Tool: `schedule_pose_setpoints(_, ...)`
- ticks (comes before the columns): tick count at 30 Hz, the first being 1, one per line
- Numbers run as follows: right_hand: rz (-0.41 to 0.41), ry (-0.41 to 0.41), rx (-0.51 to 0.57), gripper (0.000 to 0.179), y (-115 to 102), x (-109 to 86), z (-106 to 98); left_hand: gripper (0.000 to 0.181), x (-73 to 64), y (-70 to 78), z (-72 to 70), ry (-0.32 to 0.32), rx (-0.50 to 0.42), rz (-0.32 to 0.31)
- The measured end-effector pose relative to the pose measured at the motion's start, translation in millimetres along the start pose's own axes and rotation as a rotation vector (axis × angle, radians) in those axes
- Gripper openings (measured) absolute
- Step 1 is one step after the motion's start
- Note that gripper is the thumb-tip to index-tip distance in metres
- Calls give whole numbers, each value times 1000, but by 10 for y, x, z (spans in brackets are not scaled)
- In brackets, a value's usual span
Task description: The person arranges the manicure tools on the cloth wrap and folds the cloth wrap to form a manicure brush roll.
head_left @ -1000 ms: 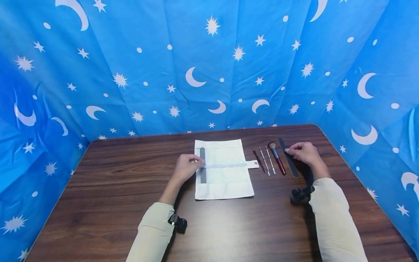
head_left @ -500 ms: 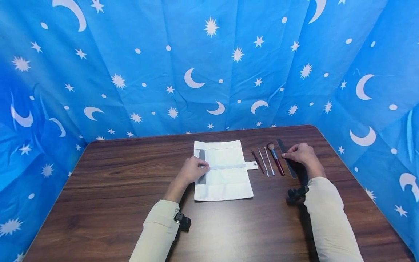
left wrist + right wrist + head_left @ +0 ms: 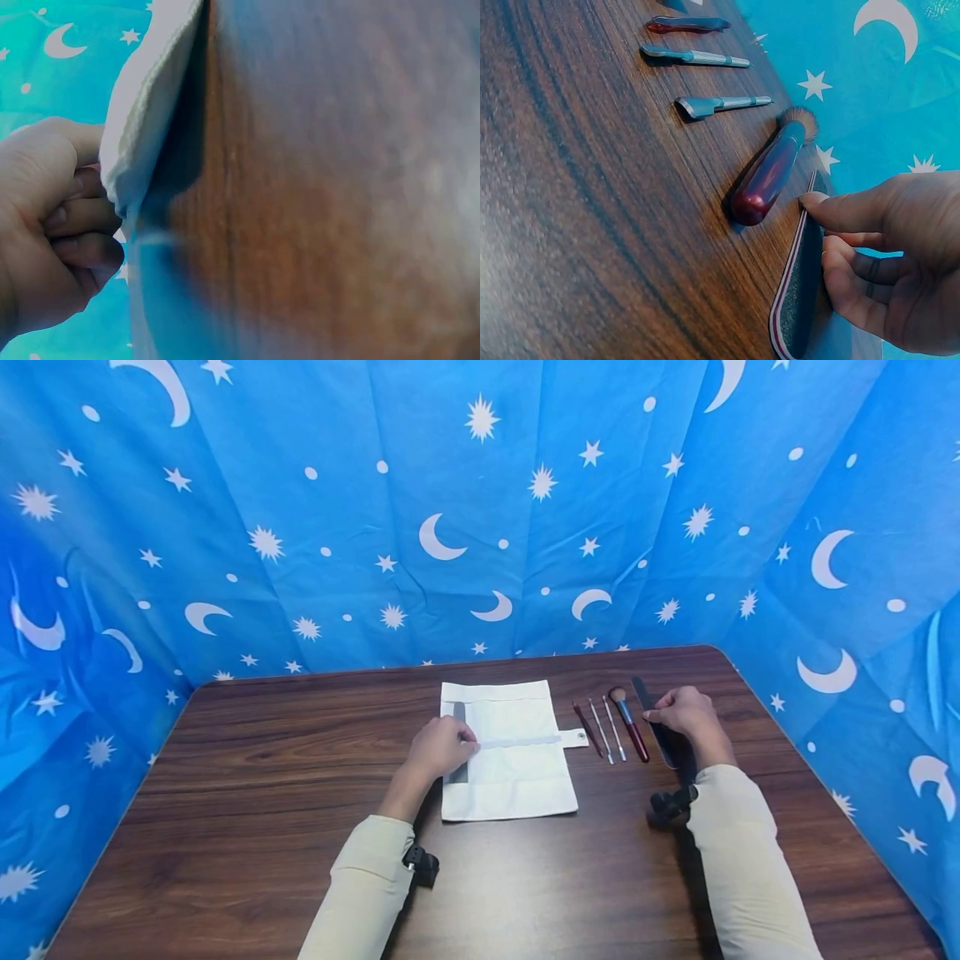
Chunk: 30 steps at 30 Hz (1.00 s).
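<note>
A white cloth tool roll (image 3: 525,797) lies unfolded on the table, with a pale band (image 3: 521,742) across its middle. Near the roll's left edge, a grey nail file (image 3: 459,710) is tucked under the band. My left hand (image 3: 441,746) covers part of that file and pinches the band's left end; the left wrist view shows its fingers curled behind the cloth (image 3: 146,112). To the right, my right hand (image 3: 686,714) pinches a dark nail file (image 3: 799,289) by its long edge between thumb and fingers. That file is tilted, its pink-and-white edge showing.
Between the roll and the right hand lie a makeup brush (image 3: 630,724) with a dark red handle, two slim metal cuticle tools (image 3: 612,728) and a thin dark red tool (image 3: 587,729). A snap tab (image 3: 576,738) sticks out from the roll. Blue star-printed curtains (image 3: 337,510) surround the table.
My left hand has shifted slightly right and down along the band, now covering more of the grey file. My right hand keeps its place on the dark file, whose near end has tilted.
</note>
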State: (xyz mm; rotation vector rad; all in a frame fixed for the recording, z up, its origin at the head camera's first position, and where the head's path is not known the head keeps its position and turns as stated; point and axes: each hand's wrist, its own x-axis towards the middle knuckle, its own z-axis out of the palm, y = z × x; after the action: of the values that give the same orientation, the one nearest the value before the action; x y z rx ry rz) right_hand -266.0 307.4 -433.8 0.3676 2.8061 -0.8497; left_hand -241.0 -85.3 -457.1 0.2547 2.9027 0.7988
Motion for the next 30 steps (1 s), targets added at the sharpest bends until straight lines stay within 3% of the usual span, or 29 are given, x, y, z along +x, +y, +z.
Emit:
schedule_pose_setpoints(9,-15,27,-3,34,29,31,5,10,11,-93,52,5,-207,9)
schedule_pose_setpoints(30,39,-25,96,41,83,55,15,11,11,-106,63,12,-253,18)
